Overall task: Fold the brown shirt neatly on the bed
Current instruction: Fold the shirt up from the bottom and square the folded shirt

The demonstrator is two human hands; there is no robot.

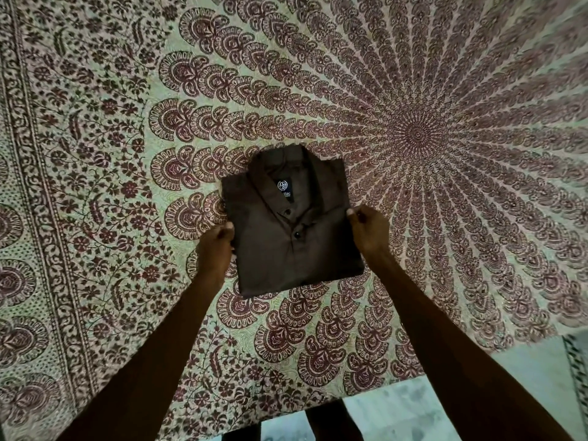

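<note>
My left hand [216,246] and right hand [366,230] each had a pinching grip on one side edge of the folded brown shirt [292,249] on the bed [127,154], and I thought soft, even tugs would keep it square.

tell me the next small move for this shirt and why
Probably release both side edges and smooth the front. The brown shirt already lies as a compact rectangle, collar up, on the bedsheet, with the left hand and right hand each pinching a side edge; no loose sleeve shows.
</note>
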